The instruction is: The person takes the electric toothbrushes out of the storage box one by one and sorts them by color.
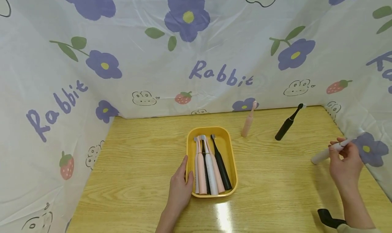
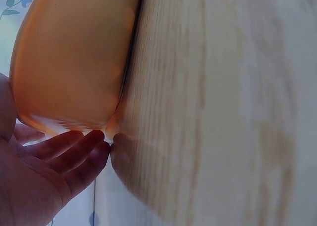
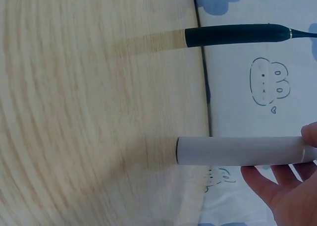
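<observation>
My right hand [image 1: 347, 161] pinches a white electric toothbrush [image 1: 321, 155] near its neck, and its base is at the table at the right. In the right wrist view the fingers [image 3: 262, 186] lie along the white handle. Standing upright to its left are a black electric toothbrush [image 1: 284, 128] and a pink one [image 1: 248, 124]. My left hand [image 1: 181, 188] touches the left side of a yellow tray [image 1: 233, 165], its fingers relaxed against the outer wall. Several white, pink and black toothbrushes [image 1: 211, 171] lie in the tray, heads toward the back.
The wooden table [image 1: 131, 165] is backed by a white cloth [image 1: 147, 66] printed with flowers and rabbits, which also hangs at both sides. A black strap piece [image 1: 329, 219] sticks out at the right wrist.
</observation>
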`<state>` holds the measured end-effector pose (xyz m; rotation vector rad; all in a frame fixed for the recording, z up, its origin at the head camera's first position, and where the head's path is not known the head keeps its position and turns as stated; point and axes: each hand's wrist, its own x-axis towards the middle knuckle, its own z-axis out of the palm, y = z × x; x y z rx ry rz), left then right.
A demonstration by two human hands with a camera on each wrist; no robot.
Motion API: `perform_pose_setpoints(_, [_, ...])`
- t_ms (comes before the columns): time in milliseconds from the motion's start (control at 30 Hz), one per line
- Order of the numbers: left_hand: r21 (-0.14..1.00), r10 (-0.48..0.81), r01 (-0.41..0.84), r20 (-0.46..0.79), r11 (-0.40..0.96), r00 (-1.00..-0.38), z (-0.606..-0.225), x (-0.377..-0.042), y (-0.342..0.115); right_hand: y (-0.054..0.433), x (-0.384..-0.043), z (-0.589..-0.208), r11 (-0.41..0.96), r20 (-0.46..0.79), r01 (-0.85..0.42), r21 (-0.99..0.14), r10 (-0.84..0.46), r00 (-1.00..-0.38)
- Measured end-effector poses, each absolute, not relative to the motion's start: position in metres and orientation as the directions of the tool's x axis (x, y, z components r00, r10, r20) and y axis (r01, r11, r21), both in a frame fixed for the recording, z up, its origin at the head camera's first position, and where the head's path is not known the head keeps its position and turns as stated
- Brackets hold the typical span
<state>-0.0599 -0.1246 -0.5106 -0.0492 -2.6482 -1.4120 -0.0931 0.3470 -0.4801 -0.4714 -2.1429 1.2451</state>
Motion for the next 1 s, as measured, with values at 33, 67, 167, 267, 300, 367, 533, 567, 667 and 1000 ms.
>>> perform_pose_setpoints(33, [0.824, -0.037, 0.095, 0.139, 0.559, -0.99, -0.5107, -0.0599, -0.1245, 0.3469, -0.0925, -0.4807, 0.5, 0.328, 0.004, -0.866, 0.573, -0.751])
perform_pose_setpoints(67, [0.826, -0.038, 0.093, 0.137, 0.557, -0.99, -0.5107, -0.06, -0.1243, 0.3469, -0.092, -0.481, 0.51, 0.331, 0.008, -0.86, 0.57, -0.752])
perform_pose_setpoints(167, [0.831, -0.04, 0.085, 0.129, 0.55, -0.991, -0.5106, -0.0601, -0.124, 0.3469, -0.0909, -0.481, 0.525, 0.328, 0.025, -0.851, 0.569, -0.754])
perform_pose_setpoints(267, [0.833, -0.041, 0.076, 0.118, 0.548, -0.992, -0.5099, -0.06, -0.1243, 0.3476, -0.0903, -0.4801, 0.515, 0.304, 0.048, -0.856, 0.576, -0.759])
perform_pose_setpoints(300, [0.834, -0.042, 0.074, 0.116, 0.547, -0.992, -0.5097, -0.0598, -0.1244, 0.3477, -0.0904, -0.4795, 0.507, 0.294, 0.055, -0.86, 0.58, -0.76])
perform_pose_setpoints(367, [0.834, -0.043, 0.072, 0.114, 0.547, -0.993, -0.5096, -0.0595, -0.1248, 0.3479, -0.0908, -0.4785, 0.488, 0.27, 0.07, -0.87, 0.592, -0.759])
perform_pose_setpoints(533, [0.833, -0.036, 0.082, 0.122, 0.548, -0.992, -0.5098, -0.0599, -0.1255, 0.3471, -0.0926, -0.4767, 0.437, 0.225, 0.093, -0.894, 0.621, -0.751])
perform_pose_setpoints(567, [0.832, -0.034, 0.085, 0.123, 0.548, -0.992, -0.5098, -0.0601, -0.1256, 0.3473, -0.0928, -0.4768, 0.426, 0.216, 0.095, -0.9, 0.624, -0.751])
perform_pose_setpoints(667, [0.832, -0.032, 0.086, 0.123, 0.549, -0.992, -0.5102, -0.0605, -0.1257, 0.3466, -0.0933, -0.4765, 0.402, 0.191, 0.108, -0.909, 0.633, -0.75])
perform_pose_setpoints(1000, [0.837, -0.035, 0.078, 0.115, 0.541, -0.993, -0.5094, -0.0605, -0.1249, 0.3451, -0.0921, -0.473, 0.385, 0.143, 0.156, -0.91, 0.644, -0.752])
